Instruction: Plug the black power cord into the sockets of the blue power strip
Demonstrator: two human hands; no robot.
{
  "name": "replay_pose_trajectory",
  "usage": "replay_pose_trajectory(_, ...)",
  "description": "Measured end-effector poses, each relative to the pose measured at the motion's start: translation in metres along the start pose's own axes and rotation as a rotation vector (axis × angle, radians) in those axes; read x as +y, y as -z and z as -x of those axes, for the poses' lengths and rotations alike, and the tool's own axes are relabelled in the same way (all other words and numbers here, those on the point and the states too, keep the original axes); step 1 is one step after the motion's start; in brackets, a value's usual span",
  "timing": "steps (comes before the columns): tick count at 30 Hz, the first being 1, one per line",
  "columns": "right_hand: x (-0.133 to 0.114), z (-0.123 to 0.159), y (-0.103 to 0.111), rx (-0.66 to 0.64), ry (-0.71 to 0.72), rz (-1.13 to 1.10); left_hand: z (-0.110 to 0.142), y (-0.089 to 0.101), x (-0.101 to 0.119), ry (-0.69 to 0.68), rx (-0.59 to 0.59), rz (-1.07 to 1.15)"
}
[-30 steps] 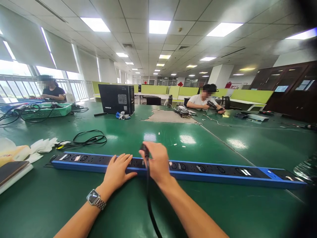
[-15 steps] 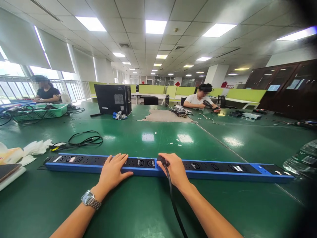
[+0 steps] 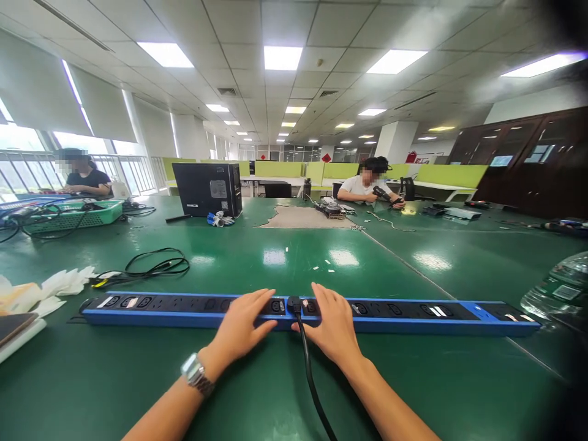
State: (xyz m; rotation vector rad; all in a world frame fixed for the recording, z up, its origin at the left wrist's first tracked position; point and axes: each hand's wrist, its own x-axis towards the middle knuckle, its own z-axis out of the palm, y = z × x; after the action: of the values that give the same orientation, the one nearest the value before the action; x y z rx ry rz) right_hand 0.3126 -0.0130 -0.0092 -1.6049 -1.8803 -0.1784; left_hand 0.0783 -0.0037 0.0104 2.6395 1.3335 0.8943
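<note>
I see black plug (image 3: 294, 305) mid-length on power strip (image 3: 390, 325) | left hand (image 3: 242, 321) across strip's left half, right hand (image 3: 337, 324) across its right; each grip spread, unclenched | plug likely light, firm, cord (image 3: 309, 361) bendy; hold plug body

A: Cam pos.?
B: Single cam, on wearer's head, looking out over L hand (image 3: 243, 324) & R hand (image 3: 337, 324), both close, low-ctr.
A: Facing?
B: Fwd, tipped slightly dn., approx. square to pwr strip (image 3: 408, 312), which runs L–R across frame.
A: Coverage?
B: Wide: green table (image 3: 257, 386) fills lower half, far partitions (image 3: 280, 169) mid, ceiling (image 3: 239, 24) up top.
</note>
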Motion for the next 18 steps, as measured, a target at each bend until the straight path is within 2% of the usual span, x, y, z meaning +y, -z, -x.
replay_pose_trajectory(4,0.004,0.007,-0.005,-0.005,-0.021,0.096,-0.031,-0.034,0.039,-0.018,0.001,0.089)
replay_pose_trajectory(6,0.002,0.008,-0.007,-0.018,-0.023,0.122,-0.040,-0.041,0.047,0.014,0.080,0.124)
replay_pose_trajectory(8,0.001,0.007,-0.007,-0.043,-0.026,0.137,-0.042,-0.036,0.046,0.050,0.236,0.177)
replay_pose_trajectory(10,0.000,0.006,-0.006,-0.068,-0.036,0.141,-0.038,-0.021,0.035,0.078,0.398,0.212)
replay_pose_trajectory(12,0.000,0.006,-0.005,-0.085,-0.048,0.136,-0.028,-0.001,0.016,0.104,0.469,0.201)
replay_pose_trajectory(15,-0.001,0.005,-0.004,-0.086,-0.070,0.124,-0.007,0.021,-0.017,0.149,0.404,0.157)
replay_pose_trajectory(18,-0.004,0.005,-0.005,-0.062,-0.081,0.114,0.011,0.030,-0.041,0.172,0.248,0.151)
